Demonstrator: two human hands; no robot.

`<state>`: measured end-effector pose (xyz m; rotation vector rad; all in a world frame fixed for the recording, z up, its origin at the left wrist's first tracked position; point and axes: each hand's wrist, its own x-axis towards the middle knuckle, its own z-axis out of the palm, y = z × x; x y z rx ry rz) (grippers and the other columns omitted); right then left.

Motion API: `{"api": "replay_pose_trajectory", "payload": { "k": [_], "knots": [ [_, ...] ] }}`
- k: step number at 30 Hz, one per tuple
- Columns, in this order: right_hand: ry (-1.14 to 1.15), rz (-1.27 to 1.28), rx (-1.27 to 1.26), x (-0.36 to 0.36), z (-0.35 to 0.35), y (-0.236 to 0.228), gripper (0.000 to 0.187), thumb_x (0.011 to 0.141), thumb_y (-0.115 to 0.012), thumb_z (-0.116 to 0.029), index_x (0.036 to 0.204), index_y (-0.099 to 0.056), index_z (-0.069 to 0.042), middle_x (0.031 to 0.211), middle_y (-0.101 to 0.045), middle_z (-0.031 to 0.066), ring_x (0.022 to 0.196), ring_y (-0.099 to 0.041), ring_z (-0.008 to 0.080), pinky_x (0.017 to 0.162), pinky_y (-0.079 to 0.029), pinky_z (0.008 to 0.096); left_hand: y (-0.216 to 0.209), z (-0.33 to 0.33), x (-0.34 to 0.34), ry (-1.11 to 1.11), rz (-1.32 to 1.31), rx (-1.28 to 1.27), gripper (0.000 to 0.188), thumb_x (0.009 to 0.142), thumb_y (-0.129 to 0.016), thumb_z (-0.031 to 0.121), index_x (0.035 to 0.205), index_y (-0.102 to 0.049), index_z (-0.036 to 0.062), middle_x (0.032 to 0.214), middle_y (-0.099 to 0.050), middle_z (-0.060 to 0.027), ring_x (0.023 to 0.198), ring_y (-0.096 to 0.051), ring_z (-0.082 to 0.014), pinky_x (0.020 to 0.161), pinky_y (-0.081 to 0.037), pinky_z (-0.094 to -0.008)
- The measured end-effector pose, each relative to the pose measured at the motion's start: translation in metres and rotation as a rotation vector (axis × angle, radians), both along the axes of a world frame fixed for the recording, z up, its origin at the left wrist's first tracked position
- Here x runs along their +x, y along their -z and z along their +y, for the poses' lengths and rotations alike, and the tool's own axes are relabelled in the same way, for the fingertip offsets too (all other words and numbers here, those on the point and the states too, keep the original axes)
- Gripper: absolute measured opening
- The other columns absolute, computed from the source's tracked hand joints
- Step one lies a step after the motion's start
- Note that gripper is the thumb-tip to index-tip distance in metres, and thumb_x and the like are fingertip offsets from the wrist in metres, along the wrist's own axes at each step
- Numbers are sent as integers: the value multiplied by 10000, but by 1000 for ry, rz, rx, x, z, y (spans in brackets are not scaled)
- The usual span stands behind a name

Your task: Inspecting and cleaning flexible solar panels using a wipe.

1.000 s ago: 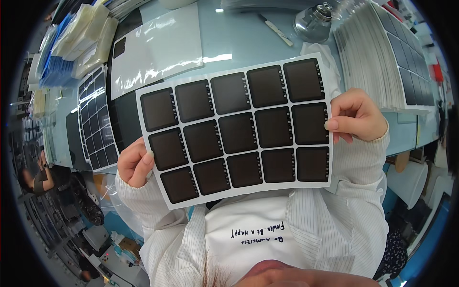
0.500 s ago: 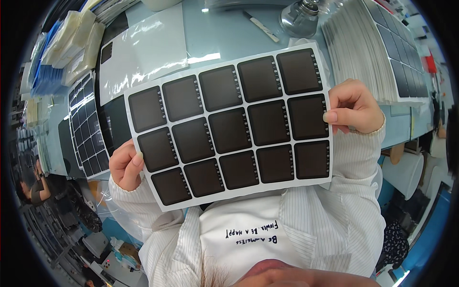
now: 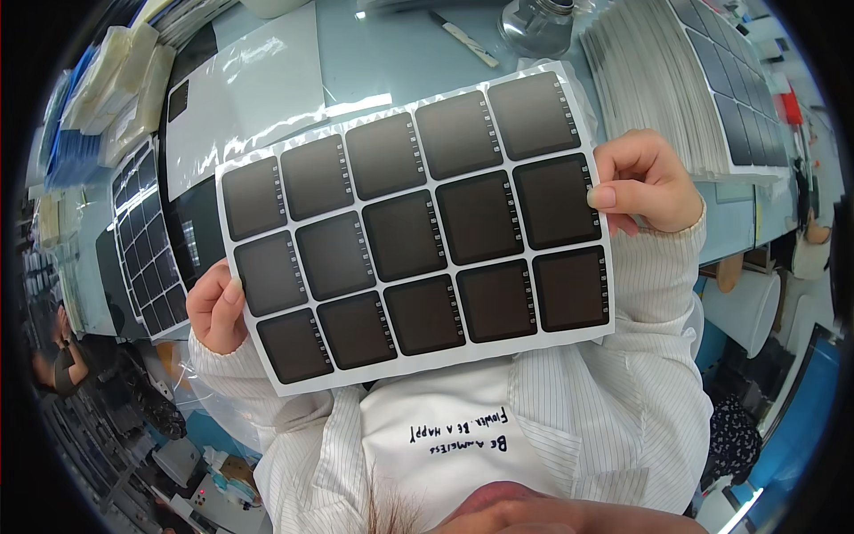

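A white-bordered sheet [image 3: 405,236] with rows of dark, rounded square panels is held up in front of my chest, slanting up toward the right. Each panel has a strip of small light marks along its right side. My left hand [image 3: 216,307] pinches the sheet's left edge, thumb on the front face. At the opposite edge my right hand [image 3: 649,182] grips it the same way, other fingers partly hidden behind. A pale sheen lies over the upper and left panels.
A tall stack of sheets [image 3: 636,89] stands at the right. Beyond my sheet are a glass bottle [image 3: 538,27] and a slim white knife-like tool [image 3: 464,38]. A glossy white sheet [image 3: 249,98], another panelled sheet [image 3: 147,236] and packs of plastic sleeves [image 3: 116,80] lie left.
The sheet has tilted slightly, and its upper and left panels now look paler with reflected light. The whole view has shifted a little. Both hands keep their hold on the edges.
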<state>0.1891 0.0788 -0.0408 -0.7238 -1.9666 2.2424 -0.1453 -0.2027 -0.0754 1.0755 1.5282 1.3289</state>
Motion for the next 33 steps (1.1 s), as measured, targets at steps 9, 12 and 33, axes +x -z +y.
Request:
{"api": "replay_pose_trajectory", "payload": {
  "k": [9,12,33],
  "knots": [
    [58,37,-2,3,1,7,208,798,-588,-124,637,-524,-10,527,-521,34,336,-429,53,319,-309,171,5,-1,1,-56,-88,-37,240,878,-450,120,668,-468,6,811,-552,-75,694,-480,-99,662,-364,-217],
    [95,6,0,3,-2,5,218,797,-596,-143,632,-530,-17,518,-519,37,345,-414,54,339,-293,178,10,7,1,-43,-103,-36,242,880,-446,119,666,-467,7,802,-545,-67,688,-472,-92,654,-358,-212],
    [168,132,-114,2,-3,12,209,810,-559,-144,640,-497,-40,546,-538,32,337,-381,40,325,-268,166,7,12,7,-121,-162,-98,226,876,-454,128,673,-461,28,708,-497,-16,554,-359,-42,520,-274,-183]
  ]
}}
